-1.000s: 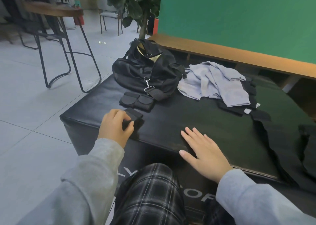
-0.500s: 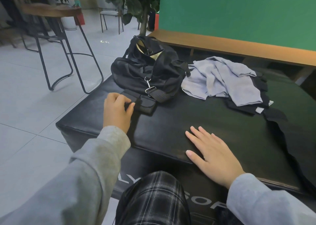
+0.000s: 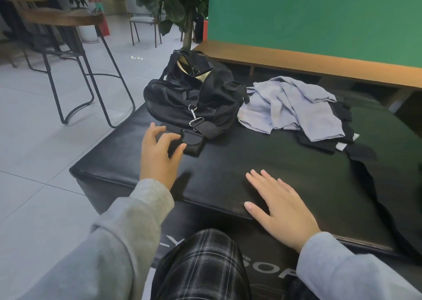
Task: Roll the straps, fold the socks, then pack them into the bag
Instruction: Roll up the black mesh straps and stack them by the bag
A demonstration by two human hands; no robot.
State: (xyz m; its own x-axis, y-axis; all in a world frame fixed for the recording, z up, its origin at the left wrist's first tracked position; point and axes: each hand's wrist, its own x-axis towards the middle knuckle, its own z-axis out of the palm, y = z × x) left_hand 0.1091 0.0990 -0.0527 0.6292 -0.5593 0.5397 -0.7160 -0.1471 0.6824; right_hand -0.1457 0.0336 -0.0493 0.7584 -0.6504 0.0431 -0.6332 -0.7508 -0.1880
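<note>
Rolled black webbing straps (image 3: 193, 141) sit in a small cluster on the black padded bench top (image 3: 262, 162), just in front of the open black fabric duffel bag (image 3: 194, 96). They look light, soft and springy, likely to unroll if released, so a pinch across the coil's flat sides should keep each one wound. The left hand (image 3: 157, 153) hovers over the nearest roll with fingers loosely spread, seemingly letting go or just touching it. The right hand (image 3: 280, 208) lies flat, fingers straight, on the bench. Pale grey cloth (image 3: 294, 108) and dark socks (image 3: 319, 141) lie to the right, unpacked.
</note>
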